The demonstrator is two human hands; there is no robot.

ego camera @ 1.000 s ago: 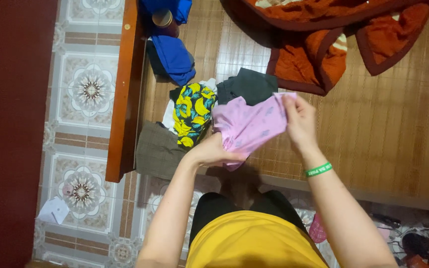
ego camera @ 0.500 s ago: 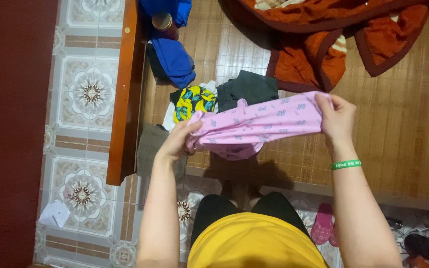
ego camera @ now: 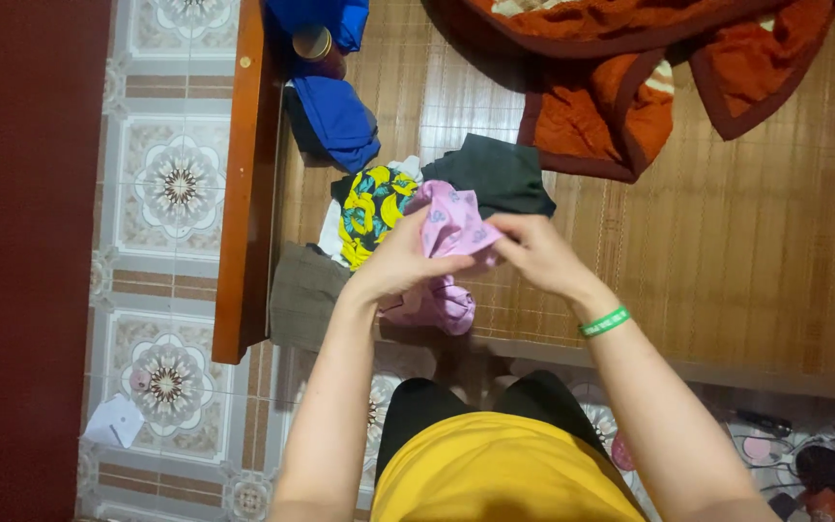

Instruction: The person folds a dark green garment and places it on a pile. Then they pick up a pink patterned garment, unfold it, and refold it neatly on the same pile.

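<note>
Both my hands hold a pink patterned garment [ego camera: 448, 224], bunched between them above the edge of a bamboo mat [ego camera: 727, 251]. My left hand [ego camera: 393, 263] grips its left side; part of the cloth hangs down below it. My right hand [ego camera: 533, 253], with a green wristband [ego camera: 604, 323] on the wrist, pinches the garment's right side, close to the left hand. Behind the garment lie a yellow floral cloth [ego camera: 371, 211], a dark folded garment [ego camera: 495, 174] and a grey-brown folded cloth [ego camera: 306, 295].
An orange-red blanket [ego camera: 611, 106] lies at the back of the mat. Blue clothes [ego camera: 335, 116] and a round tin [ego camera: 313, 41] sit by the wooden bed rail [ego camera: 244, 184]. Patterned floor tiles [ego camera: 161, 271] are at left, a dark red wall [ego camera: 21, 251] beside them. Pink sandals and cables lie bottom right.
The pink garment was stretched wide between my hands half a second ago. My hands have come together and the cloth is now bunched between them.
</note>
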